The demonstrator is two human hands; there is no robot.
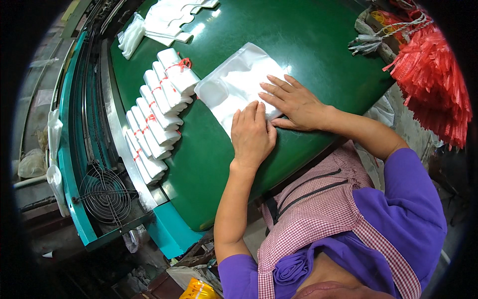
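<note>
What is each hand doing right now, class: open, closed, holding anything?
Left hand: open, flat, pressing on the stack of white plastic bags.
Right hand: open, fingers spread, flat on the same stack.

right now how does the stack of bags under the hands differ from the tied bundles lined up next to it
The flat stack of white bags lies spread open and untied, pressed down by the left hand and right hand. The folded bundles are narrow, each bound with red string, and sit in an overlapping row that no hand touches. The flat stack covers far more table than any single bundle. Both are white plastic bags on the green table.
</note>
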